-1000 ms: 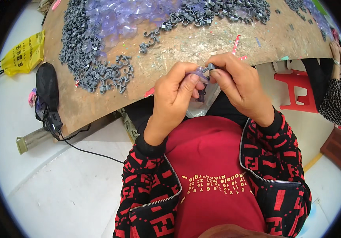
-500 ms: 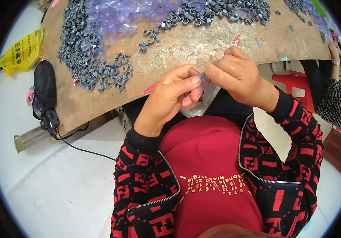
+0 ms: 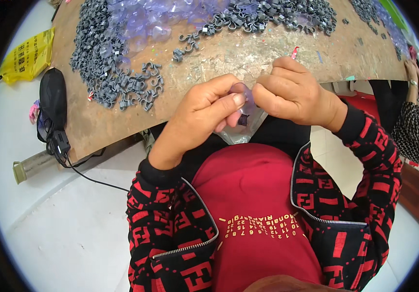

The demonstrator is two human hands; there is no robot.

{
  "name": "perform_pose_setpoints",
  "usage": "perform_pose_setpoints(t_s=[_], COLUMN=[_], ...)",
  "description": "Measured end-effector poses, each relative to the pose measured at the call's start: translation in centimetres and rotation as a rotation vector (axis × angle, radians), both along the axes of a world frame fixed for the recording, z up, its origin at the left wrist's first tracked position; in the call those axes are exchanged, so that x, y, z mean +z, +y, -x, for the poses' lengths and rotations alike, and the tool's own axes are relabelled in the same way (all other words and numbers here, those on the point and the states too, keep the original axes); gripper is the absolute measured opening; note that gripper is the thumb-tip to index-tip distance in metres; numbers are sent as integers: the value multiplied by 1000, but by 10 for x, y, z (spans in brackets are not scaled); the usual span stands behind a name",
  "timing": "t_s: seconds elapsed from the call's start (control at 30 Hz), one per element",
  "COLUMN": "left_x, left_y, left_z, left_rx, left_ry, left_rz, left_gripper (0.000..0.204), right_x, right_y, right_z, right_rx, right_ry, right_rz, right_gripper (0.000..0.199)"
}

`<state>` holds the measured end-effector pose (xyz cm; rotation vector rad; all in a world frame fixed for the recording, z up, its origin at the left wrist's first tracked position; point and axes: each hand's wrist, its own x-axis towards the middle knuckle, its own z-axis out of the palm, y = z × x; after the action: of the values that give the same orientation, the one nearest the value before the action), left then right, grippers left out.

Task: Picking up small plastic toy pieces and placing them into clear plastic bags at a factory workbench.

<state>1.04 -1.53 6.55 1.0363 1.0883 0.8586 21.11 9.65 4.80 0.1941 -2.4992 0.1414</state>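
Near the table's front edge, my left hand (image 3: 200, 114) pinches a clear purple suction cup (image 3: 248, 99) between thumb and fingers. Close on its right is my right hand (image 3: 295, 95), curled tight with its fingertips against the cup; whatever those fingers grip is hidden. A small dark piece (image 3: 243, 119) shows just below the left fingertips. Beyond my hands lie a heap of purple suction cups (image 3: 143, 27) and many grey plastic clips (image 3: 92, 58), some spread loose (image 3: 141, 87) toward the near left.
A clear plastic bag (image 3: 241, 134) hangs below my hands at the table (image 3: 117, 129) edge. To the left are a yellow bag (image 3: 28, 56) and a black pouch (image 3: 53, 97) with a cable. Another person's arm (image 3: 410, 80) reaches the table at far right.
My right hand has turned slightly and its fingers are curled tighter. More of the suction cup shows between my hands. The view has shifted a little.
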Motion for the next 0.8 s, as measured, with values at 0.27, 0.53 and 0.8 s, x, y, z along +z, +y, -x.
perform_pose_setpoints(t_s=[0.27,0.53,0.8], left_x=[-16,-54,-57], left_y=[8,32,32], left_z=[4,21,11], left_rx=[130,247,212], left_ry=[32,957,931], left_rz=[-160,-967,-1032], left_gripper=[12,13,26], right_x=[-5,-40,-54], right_y=[5,-9,-4], right_z=[12,19,32], right_rx=[-124,-432,-450], right_ry=[-69,-138,1], right_rz=[137,772,636], right_gripper=[31,33,20])
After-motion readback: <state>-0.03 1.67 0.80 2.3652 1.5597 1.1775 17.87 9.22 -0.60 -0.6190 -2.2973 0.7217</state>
